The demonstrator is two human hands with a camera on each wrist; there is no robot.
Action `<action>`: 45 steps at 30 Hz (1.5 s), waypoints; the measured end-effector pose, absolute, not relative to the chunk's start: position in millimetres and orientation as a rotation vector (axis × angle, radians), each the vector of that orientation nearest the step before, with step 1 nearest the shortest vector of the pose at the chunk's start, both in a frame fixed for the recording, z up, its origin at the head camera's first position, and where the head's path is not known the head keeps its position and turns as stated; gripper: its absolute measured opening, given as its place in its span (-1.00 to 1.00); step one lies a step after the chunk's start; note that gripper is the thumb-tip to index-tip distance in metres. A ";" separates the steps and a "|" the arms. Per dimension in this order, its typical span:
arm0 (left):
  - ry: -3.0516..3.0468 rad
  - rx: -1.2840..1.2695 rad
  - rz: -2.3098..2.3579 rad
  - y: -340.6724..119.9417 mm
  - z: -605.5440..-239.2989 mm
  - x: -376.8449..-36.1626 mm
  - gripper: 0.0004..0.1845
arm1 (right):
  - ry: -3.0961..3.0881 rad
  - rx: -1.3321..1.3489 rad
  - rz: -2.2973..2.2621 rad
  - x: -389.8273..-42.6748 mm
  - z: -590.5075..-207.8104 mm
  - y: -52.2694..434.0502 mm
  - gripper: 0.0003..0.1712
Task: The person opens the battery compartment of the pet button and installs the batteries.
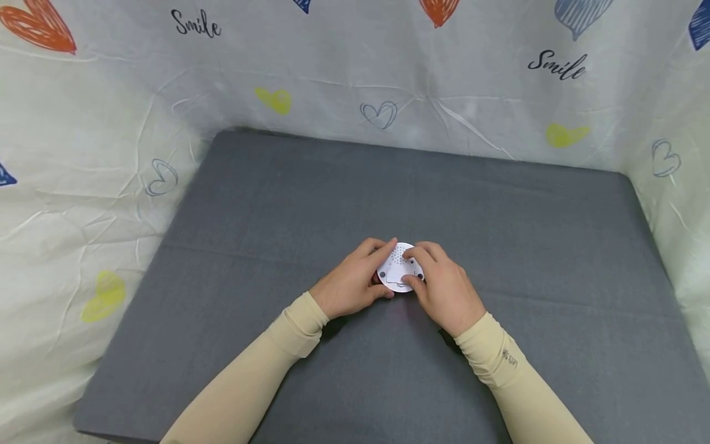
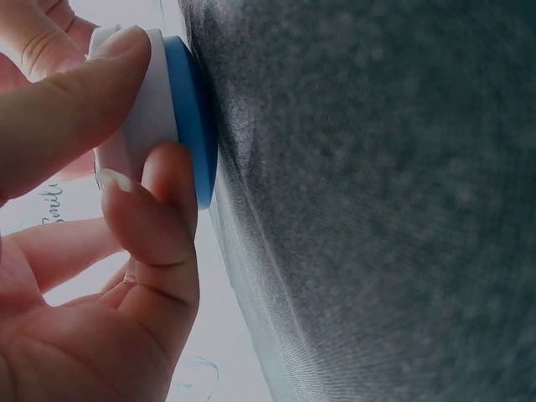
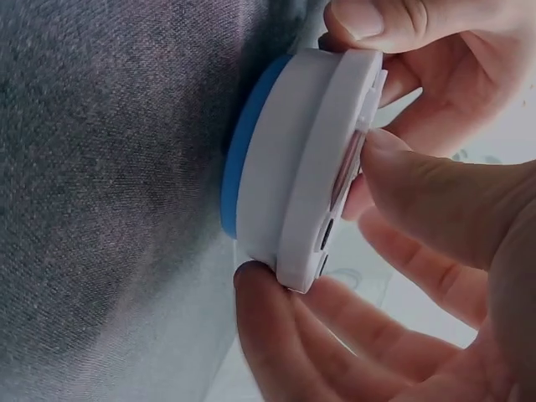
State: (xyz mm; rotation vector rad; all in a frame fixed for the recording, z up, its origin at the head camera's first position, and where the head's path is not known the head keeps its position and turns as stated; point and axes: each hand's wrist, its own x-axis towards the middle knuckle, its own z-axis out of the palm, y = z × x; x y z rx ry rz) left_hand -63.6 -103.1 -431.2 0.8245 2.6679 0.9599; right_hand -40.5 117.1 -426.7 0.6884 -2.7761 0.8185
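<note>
A small round white device [image 1: 395,266] with a pattern of small holes and dark round spots on its upturned back lies on the table in front of me. Its blue underside [image 2: 191,117] faces the grey cloth. My left hand [image 1: 350,279] grips the rim from the left, thumb on the near side and fingers on the far side. From the right, my right hand [image 1: 448,288] holds it: the thumb touches the edge of a battery cover [image 3: 350,167] on the back, and other fingers curl at the rim, as the right wrist view shows.
The table [image 1: 277,203] is covered in dark grey cloth with a fold line across it. A pale curtain [image 1: 333,61] printed with hearts and the word Smile hangs behind it and along both sides. Cream sleeves [image 1: 249,370] cover both forearms.
</note>
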 end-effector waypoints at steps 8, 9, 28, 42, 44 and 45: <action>2.672 0.814 0.933 -102.8 -430.3 -62.6 -0.01 | -2.794 0.664 0.864 -39.1 -426.1 115.6 -0.56; 2.673 0.816 0.932 -102.7 -430.3 -62.5 -0.01 | -2.790 0.663 0.868 -39.0 -426.3 115.2 -0.56; 2.669 0.828 0.951 -103.3 -429.8 -62.9 0.01 | -2.909 0.492 0.925 -40.8 -423.1 118.7 -0.21; 2.647 0.768 0.971 -103.4 -428.3 -62.7 0.05 | -2.975 0.396 1.015 -43.1 -420.9 121.9 -0.57; 2.641 0.758 0.984 -102.5 -428.0 -62.6 0.06 | -2.975 0.379 1.033 -42.9 -420.7 123.2 -0.57; 2.639 0.753 0.996 -102.3 -427.8 -62.5 0.06 | -2.974 0.376 1.040 -43.0 -420.6 123.7 -0.56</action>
